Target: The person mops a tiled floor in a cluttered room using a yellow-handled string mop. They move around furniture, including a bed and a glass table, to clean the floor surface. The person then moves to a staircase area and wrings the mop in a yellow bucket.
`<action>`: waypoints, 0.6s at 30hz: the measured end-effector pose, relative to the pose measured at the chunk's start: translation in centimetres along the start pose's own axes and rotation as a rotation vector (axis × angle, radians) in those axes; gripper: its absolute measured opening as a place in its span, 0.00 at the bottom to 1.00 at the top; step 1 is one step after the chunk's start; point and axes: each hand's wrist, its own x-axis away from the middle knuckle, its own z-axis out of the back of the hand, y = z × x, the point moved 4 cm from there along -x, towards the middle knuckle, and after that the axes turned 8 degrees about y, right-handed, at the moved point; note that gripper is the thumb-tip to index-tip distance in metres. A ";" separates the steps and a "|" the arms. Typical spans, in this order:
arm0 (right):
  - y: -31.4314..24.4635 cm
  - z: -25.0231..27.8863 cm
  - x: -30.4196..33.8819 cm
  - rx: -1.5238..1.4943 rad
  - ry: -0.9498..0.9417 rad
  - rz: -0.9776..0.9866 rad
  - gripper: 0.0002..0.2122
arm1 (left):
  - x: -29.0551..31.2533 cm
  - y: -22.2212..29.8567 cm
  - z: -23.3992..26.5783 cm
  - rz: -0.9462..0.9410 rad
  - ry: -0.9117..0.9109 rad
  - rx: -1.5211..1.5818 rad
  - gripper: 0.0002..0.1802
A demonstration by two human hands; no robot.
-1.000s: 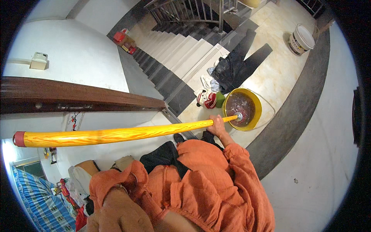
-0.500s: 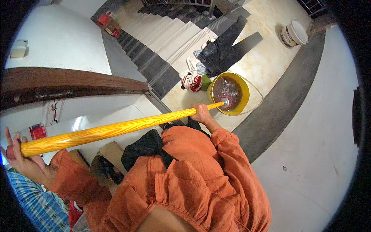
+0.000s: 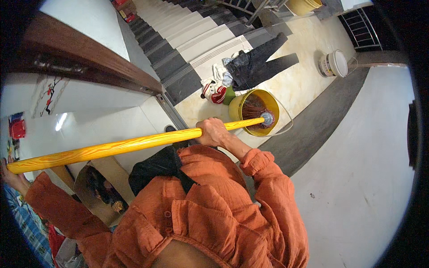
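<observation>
A mop with a yellow wood-grain handle slants across in front of me. Its reddish-brown strings hang inside a yellow bucket, below a pale metal collar. My right hand is closed round the lower part of the handle. At the far left, my left hand grips the handle's top end, its fingers partly hidden by the handle and the picture's rim. Beside the bucket lie a red-and-white striped knitted item and dark trousers spread on the floor.
Stairs go down beyond the trousers, with a metal railing at the top. A white bucket stands at the right, and another yellow bucket farther back. A brown door frame is on my left.
The mop head has come up in the bucket; its strings, earlier under the water, now show. Both hands still hold the handle, and the left has shifted toward the picture's edge. The view has turned slightly.
</observation>
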 end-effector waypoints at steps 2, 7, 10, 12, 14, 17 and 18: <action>-2.0 0.2 -0.2 0.043 -0.027 0.031 0.08 | 1.6 -3.2 -0.9 0.125 -0.015 0.281 0.16; -4.9 0.1 0.0 0.071 0.009 0.103 0.10 | 3.7 -7.3 -2.3 0.219 -0.041 0.681 0.16; -5.1 0.3 0.0 0.104 0.012 0.083 0.11 | 3.7 -7.5 -2.2 0.202 -0.061 0.829 0.15; -4.2 0.9 -0.1 0.111 0.047 0.085 0.10 | 3.7 -6.6 -2.0 0.207 -0.063 0.871 0.15; -2.6 1.3 -0.1 0.112 0.010 0.039 0.09 | 3.3 -3.9 -2.2 0.214 -0.054 0.867 0.13; 2.3 0.1 0.5 0.084 0.054 -0.010 0.09 | 2.7 1.6 -1.7 0.220 -0.038 0.869 0.12; 4.0 -0.2 0.6 0.059 0.082 -0.015 0.08 | 2.3 4.2 -1.2 0.213 -0.030 0.872 0.11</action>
